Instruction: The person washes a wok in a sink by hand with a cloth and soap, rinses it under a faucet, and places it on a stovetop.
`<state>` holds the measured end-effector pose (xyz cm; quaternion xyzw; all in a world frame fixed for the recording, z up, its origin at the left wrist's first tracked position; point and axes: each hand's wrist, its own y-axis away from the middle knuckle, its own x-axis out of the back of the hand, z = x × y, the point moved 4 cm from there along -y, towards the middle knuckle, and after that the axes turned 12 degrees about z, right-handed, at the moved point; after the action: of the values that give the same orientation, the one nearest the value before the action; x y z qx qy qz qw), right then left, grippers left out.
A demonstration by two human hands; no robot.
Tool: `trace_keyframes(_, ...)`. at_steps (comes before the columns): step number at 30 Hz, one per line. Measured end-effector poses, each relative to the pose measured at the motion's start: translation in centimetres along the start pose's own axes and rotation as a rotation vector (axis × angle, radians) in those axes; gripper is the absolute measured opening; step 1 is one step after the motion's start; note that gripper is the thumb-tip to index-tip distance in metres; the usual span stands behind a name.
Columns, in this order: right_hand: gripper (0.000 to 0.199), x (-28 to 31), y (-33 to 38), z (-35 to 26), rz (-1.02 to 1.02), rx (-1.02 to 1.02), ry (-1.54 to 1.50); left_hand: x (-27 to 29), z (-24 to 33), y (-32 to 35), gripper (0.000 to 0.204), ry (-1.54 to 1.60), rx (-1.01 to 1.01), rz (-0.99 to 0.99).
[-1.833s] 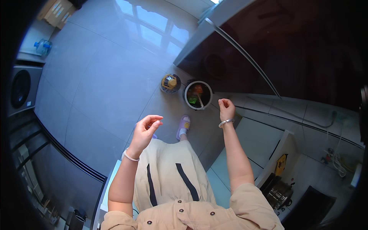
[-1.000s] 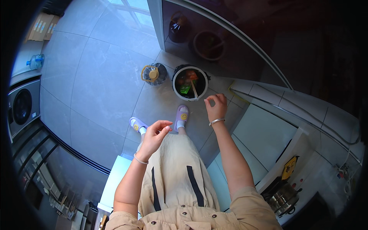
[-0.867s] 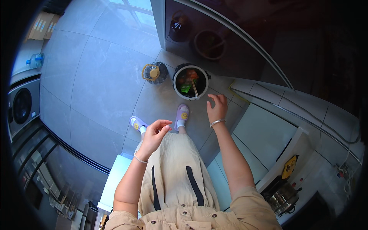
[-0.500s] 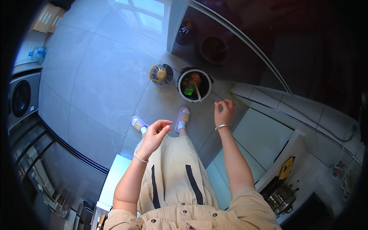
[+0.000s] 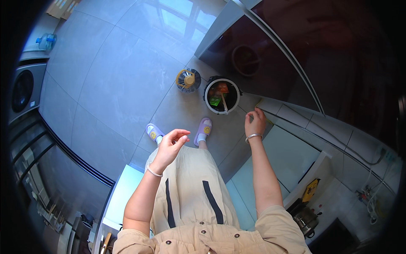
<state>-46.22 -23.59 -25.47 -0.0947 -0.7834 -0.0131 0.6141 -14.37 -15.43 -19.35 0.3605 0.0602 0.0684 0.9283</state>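
Observation:
I look straight down at my own body in a beige dress. My left hand (image 5: 171, 143) is raised in front of me, fingers loosely curled with the thumb near the fingertips, and nothing shows in it. My right hand (image 5: 255, 123) hangs over the grey tiled floor near the corner of the white counter (image 5: 292, 152), fingers slightly apart, holding nothing I can see. Both wrists wear thin bracelets. A round waste bin (image 5: 222, 95) with a dark liner and scraps inside stands on the floor just beyond my purple slippers (image 5: 203, 130).
A small yellow and dark round object (image 5: 188, 80) sits left of the bin. A dark glossy cabinet front (image 5: 304, 46) rises at the upper right. A washing machine (image 5: 23, 89) and water bottle (image 5: 45, 41) stand at the far left. A metal pot (image 5: 306, 218) sits on the counter at lower right.
My view has shifted slightly, so the bin and floor sit differently in frame. My right hand has moved a little toward the counter corner; my left hand stays raised.

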Motion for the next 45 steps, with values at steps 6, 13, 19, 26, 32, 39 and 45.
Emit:
trace_keyframes(6, 0.012, 0.1, -0.5, -0.3, 0.039, 0.021, -0.002, 0.2, 0.3, -0.3, 0.019, 0.023, 0.003, 0.004)
trace_keyframes(13, 0.035, 0.2, -1.2, -1.4, -0.018, 0.117, 0.129, -0.1, -0.5, -1.1, 0.022, 0.001, 0.046, -0.025)
trace_keyframes(19, 0.041, -0.4, -0.7, -1.1, -0.176, -0.084, -0.181, -0.7, -0.4, -1.5, 0.022, -0.038, 0.051, -0.036)
trace_keyframes(26, 0.050, -7.8, 3.5, 5.5, -0.484, -0.333, -0.164, -1.3, -1.5, -1.6, 0.018, -0.034, 0.021, -0.027)
trace_keyframes(32, 0.059, -9.0, 2.3, 4.0, -0.442, -0.284, -0.213, -1.3, -2.6, -1.8, 0.018, -0.047, 0.053, 0.006)
trace_keyframes(39, 0.055, -8.1, 3.1, 4.3, -0.393, -0.355, -0.330, -2.2, -2.7, -1.0, 0.019, -0.073, 0.085, -0.012)
trace_keyframes(45, 0.059, -7.6, 3.4, 5.1, -0.318, -0.458, -0.473, -2.2, -2.6, -1.0, 0.019, -0.062, 0.061, -0.010)
